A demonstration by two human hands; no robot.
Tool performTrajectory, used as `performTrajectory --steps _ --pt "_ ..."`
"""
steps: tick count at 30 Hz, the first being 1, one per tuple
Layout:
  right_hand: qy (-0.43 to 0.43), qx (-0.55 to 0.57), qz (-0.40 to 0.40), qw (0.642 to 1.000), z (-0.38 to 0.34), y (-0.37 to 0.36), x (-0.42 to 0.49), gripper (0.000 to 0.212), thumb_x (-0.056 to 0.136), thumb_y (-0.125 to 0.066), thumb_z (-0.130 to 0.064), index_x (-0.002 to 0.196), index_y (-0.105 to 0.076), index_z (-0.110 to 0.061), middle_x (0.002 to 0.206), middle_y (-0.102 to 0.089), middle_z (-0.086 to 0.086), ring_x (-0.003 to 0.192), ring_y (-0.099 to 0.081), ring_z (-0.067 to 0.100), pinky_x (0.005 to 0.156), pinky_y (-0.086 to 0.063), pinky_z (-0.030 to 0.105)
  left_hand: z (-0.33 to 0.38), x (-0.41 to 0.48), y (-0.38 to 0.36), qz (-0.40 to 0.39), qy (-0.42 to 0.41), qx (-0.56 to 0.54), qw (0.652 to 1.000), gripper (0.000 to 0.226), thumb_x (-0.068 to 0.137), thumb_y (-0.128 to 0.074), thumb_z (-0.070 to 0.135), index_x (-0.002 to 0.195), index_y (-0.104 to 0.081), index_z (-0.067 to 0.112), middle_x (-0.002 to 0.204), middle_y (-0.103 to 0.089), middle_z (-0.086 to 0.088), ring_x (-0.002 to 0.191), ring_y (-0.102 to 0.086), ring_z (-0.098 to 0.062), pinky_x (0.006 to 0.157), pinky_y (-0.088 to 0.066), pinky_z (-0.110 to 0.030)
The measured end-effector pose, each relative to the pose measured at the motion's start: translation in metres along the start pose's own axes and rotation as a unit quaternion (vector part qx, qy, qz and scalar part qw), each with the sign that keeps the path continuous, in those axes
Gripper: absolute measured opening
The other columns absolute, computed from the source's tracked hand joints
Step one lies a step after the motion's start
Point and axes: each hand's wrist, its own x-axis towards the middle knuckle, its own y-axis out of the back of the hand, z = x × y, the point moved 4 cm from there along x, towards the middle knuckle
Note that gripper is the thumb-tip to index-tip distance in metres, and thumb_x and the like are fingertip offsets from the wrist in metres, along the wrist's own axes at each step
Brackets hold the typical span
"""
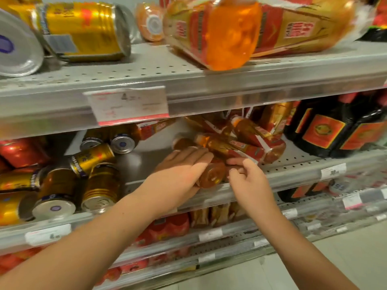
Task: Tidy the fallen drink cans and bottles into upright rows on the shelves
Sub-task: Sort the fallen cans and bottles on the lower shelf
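Observation:
An amber drink bottle (pixel 211 174) lies on its side at the front of the middle shelf (pixel 293 162), its base towards me. My left hand (pixel 180 170) grips it from the left, fingers laid over its top. My right hand (pixel 245 174) touches the same bottle from the right with curled fingers. Behind them lies a heap of fallen amber bottles (pixel 240 141) with red and gold labels. To the left, gold cans (pixel 92 155) lie toppled, some with their ends facing out.
On the top shelf (pixel 146 68) lie a gold can (pixel 83 30) and orange bottles (pixel 230 32), one overhanging the edge. Dark bottles with red labels (pixel 339 130) stand at the right. Red packs (pixel 18 151) sit far left. Lower shelves hold red goods. A price tag (pixel 127 105) hangs above.

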Motion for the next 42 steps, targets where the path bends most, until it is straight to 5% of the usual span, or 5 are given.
performTrajectory --steps 12,20,27,33,42 --pt "0.075 -0.072 -0.037 0.994 -0.008 0.028 0.005 0.012 0.099 -0.047 -0.031 0.098 -0.055 -0.039 0.067 -0.059 -0.013 0.056 -0.054 0.003 0.05 -0.045 0.025 0.022 0.028 0.001 -0.006 -0.008 0.048 0.999 0.058 0.089 -0.058 0.038 0.139 -0.056 0.011 0.139 -0.059 -0.011 0.121 -0.06 -0.031 0.095 -0.051 -0.041" --pt "0.131 -0.112 -0.033 0.985 -0.033 0.031 0.016 0.018 0.097 -0.051 -0.026 0.111 -0.058 -0.036 0.096 -0.064 -0.008 0.084 -0.063 0.005 0.078 -0.058 0.037 0.005 0.027 -0.005 -0.03 -0.048 0.003 0.998 0.069 0.097 -0.063 0.037 0.157 -0.035 0.017 0.158 -0.041 -0.004 0.142 -0.042 -0.023 0.11 -0.045 -0.042" --pt "0.222 -0.16 -0.073 0.959 -0.045 0.003 0.037 0.032 0.095 -0.054 -0.031 0.127 -0.056 -0.035 0.11 -0.062 -0.015 0.096 -0.059 -0.005 0.078 -0.046 0.011 -0.038 -0.006 0.004 0.004 0.159 -0.023 0.987 0.066 0.095 -0.048 0.059 0.153 -0.031 0.032 0.156 -0.042 0.003 0.143 -0.04 -0.019 0.117 -0.026 -0.033" --pt "0.248 -0.236 -0.158 0.926 -0.059 -0.028 0.079 0.034 0.097 -0.051 -0.038 0.131 -0.052 -0.038 0.125 -0.059 -0.01 0.116 -0.056 0.011 0.092 -0.046 0.029 -0.076 -0.031 0.03 -0.006 0.363 0.129 0.923 0.048 0.096 -0.049 0.05 0.136 -0.056 0.025 0.128 -0.059 -0.007 0.118 -0.055 -0.032 0.103 -0.042 -0.045" --pt "0.385 -0.288 -0.227 0.847 -0.096 -0.058 0.127 0.034 0.098 -0.058 -0.037 0.128 -0.056 -0.022 0.114 -0.067 0.002 0.105 -0.064 0.02 0.091 -0.051 0.034 -0.101 -0.059 0.031 -0.057 0.465 0.069 0.881 0.049 0.097 -0.05 0.058 0.139 -0.052 0.031 0.133 -0.06 -0.005 0.118 -0.058 -0.029 0.1 -0.049 -0.041"
